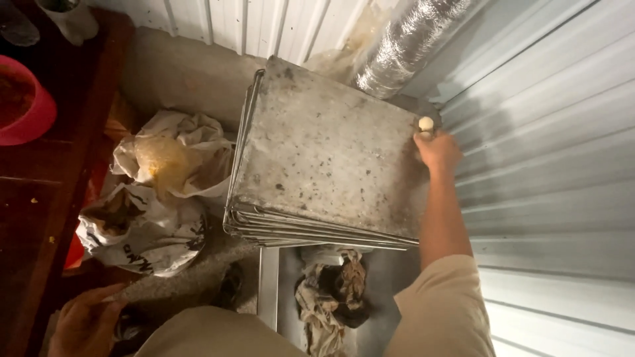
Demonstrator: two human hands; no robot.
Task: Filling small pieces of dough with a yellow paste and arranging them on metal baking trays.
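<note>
A stack of several worn metal baking trays (324, 152) stands upside down in the middle, their rims fanned out at the near edge. My right hand (436, 151) reaches to the stack's far right corner and is closed around a small pale cylindrical object (426, 123) that pokes up above my fingers. My left hand (84, 322) hangs low at the bottom left with its fingers loosely spread, holding nothing, near the dark wooden table edge (40, 218).
Crumpled white plastic bags (155, 198) lie left of the trays. A dirty rag (334, 294) sits on a metal surface below the stack. A silver foil duct (407, 43) runs up behind. Corrugated white wall panels (549, 165) close the right side. A pink bowl (26, 99) rests on the table.
</note>
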